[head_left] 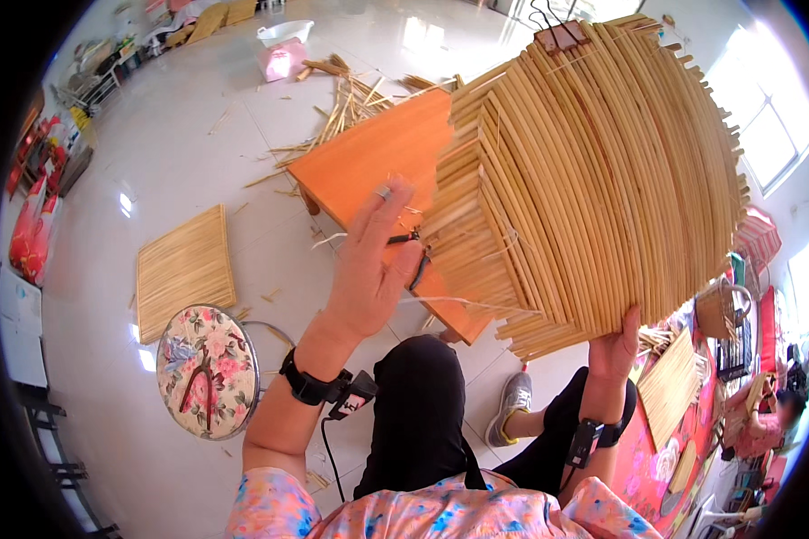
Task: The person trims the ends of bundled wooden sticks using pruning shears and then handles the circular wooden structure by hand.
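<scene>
A large panel of straw-coloured stalks (593, 180), laid side by side and bound with pale thread, is held up tilted before me. My right hand (615, 345) grips its lower edge, fingers hidden behind the stalks. My left hand (373, 256) is raised at the panel's left side, fingers stretched out, a ring on one. A pale strand (463, 300) runs from near the left thumb to the panel's lower left. Close by the thumb, a dark-handled tool (420, 269) shows over the orange table; its kind is unclear. A brown clip (562, 37) pinches the panel's top edge.
The orange table (368, 148) stands under the panel, loose stalks (355, 108) behind it. At left are a flower-patterned round stool (207, 373) bearing a dark forked tool and a flat stalk mat (187, 274) on the floor. Right, another mat (670, 391) lies on red cloth; a person sits beyond.
</scene>
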Available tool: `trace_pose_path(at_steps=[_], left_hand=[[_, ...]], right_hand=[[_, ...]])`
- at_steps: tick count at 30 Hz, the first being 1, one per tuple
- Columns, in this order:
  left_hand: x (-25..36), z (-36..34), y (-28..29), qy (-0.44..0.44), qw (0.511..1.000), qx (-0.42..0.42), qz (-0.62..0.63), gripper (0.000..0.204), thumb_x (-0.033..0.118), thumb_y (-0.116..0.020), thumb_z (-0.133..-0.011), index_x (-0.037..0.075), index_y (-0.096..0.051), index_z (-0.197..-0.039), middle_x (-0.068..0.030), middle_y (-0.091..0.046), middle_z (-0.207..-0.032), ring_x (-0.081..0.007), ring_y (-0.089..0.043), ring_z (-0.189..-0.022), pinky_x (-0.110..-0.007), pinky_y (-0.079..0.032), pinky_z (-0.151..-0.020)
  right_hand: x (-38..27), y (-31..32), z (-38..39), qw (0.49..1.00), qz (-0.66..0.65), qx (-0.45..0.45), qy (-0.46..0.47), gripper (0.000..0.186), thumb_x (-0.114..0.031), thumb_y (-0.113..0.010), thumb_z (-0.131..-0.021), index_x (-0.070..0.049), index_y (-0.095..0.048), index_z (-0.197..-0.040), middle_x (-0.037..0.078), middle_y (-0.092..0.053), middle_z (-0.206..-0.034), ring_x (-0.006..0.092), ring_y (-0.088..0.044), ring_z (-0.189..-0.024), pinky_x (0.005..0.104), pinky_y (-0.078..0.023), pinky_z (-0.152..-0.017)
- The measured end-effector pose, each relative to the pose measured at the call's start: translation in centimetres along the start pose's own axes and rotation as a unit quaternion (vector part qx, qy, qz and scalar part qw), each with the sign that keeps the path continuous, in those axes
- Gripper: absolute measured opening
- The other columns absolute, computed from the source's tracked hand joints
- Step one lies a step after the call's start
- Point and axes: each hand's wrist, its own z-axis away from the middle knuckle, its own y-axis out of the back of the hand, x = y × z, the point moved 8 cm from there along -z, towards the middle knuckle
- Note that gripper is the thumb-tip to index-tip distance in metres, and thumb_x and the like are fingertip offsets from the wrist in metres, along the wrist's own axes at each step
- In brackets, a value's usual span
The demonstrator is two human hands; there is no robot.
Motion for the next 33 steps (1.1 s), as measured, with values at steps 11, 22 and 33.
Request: trace_pose_path(at_steps=[11,22,33], left_hand=[[-1.9,-2.0,-6.9,-0.071,0.956,-0.18,-0.219,0.048,0.024,-0.06,-0.092,0.005,-0.05,-0.135,-0.017,-0.046,-0.141,-0.0361,-0.038,-0.133,-0.048,-0.03,-0.109],[-9.5,-1.8,-11.0,-0.039,0.961,-0.149,-0.228,0.046,0.015,-0.062,-0.087,0.005,-0.054,-0.131,-0.0153,-0.044,-0.142,-0.0367,-0.04,-0.131,-0.047,-0.033,-0.108],[-17.0,4.6,-15.4,0.03,0.93,-0.265,-0.253,0.053,0.014,-0.068,-0.082,0.009,-0.053,-0.133,-0.0111,-0.043,-0.144,-0.033,-0.039,-0.132,-0.047,-0.033,-0.108]], right_hand=[[4.7,3.3,-1.7,0.998,-0.026,0.047,-0.044,0.052,-0.032,-0.053,-0.098,-0.007,-0.04,-0.142,0.009,-0.046,-0.143,0.0268,-0.044,-0.131,0.048,-0.036,-0.11],[12.1,8.9,-2.3,0.978,-0.074,0.121,-0.153,0.052,-0.03,-0.053,-0.098,-0.005,-0.038,-0.141,0.013,-0.047,-0.141,0.0308,-0.045,-0.13,0.0501,-0.036,-0.109],[18.9,17.0,2.0,0.936,-0.062,0.256,-0.232,0.048,-0.026,-0.059,-0.096,-0.002,-0.044,-0.135,0.014,-0.054,-0.133,0.0294,-0.051,-0.123,0.0475,-0.041,-0.107]])
